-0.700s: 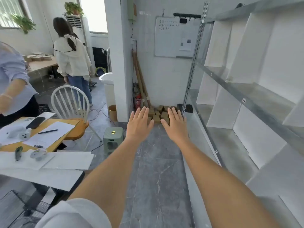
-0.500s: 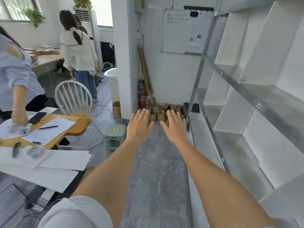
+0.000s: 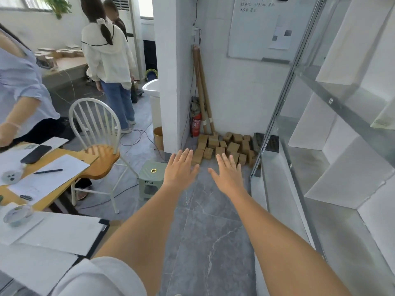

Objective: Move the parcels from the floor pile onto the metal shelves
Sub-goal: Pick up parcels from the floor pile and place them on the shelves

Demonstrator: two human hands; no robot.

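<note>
A pile of small brown cardboard parcels [image 3: 226, 147] lies on the grey floor against the far white wall. The metal shelves [image 3: 333, 103] run along the right side, with white dividers and bare grey boards. My left hand [image 3: 179, 167] and my right hand [image 3: 227, 173] are both stretched out ahead of me, palms down, fingers straight and spread, holding nothing. They hover in the air well short of the pile, and their fingertips overlap its near edge in the view.
A small green stool [image 3: 150, 180] stands on the floor left of my left hand. A white chair [image 3: 96, 133] and a desk with papers [image 3: 49, 176] fill the left. Two people stand at the back left, another at the left edge. A red fire extinguisher [image 3: 196, 124] and cardboard tubes lean in the corner.
The view has moved closer to the parcel pile and tilted down. Both hands stay outstretched and flat, slightly further apart.
</note>
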